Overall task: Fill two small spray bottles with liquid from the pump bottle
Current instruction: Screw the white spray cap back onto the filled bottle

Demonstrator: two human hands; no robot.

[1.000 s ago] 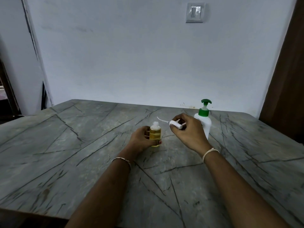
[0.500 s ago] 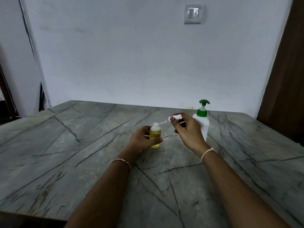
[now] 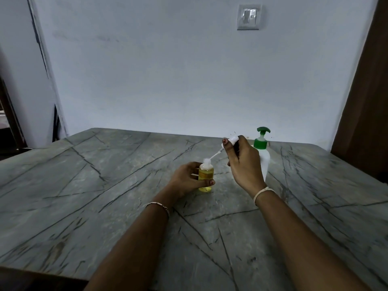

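Observation:
A small clear spray bottle (image 3: 206, 175) with yellow liquid stands on the grey stone table (image 3: 105, 196), its neck uncapped. My left hand (image 3: 186, 179) grips it from the left side. My right hand (image 3: 243, 162) holds the white spray cap (image 3: 232, 140) raised above and to the right of the bottle; the cap's thin dip tube (image 3: 214, 155) slants down with its tip at the bottle's mouth. The white pump bottle (image 3: 263, 156) with a green pump stands just behind my right hand, partly hidden by it. Only one small spray bottle shows.
The table's far edge meets a white wall (image 3: 168, 80) with a switch plate (image 3: 248, 16). A dark brown door or panel (image 3: 365, 112) rises at the right. The table's near edge runs along the bottom left.
My right hand has lifted the spray cap and turned it, bringing the dip tube's tip down to the small bottle's open neck. My left hand keeps the bottle in place.

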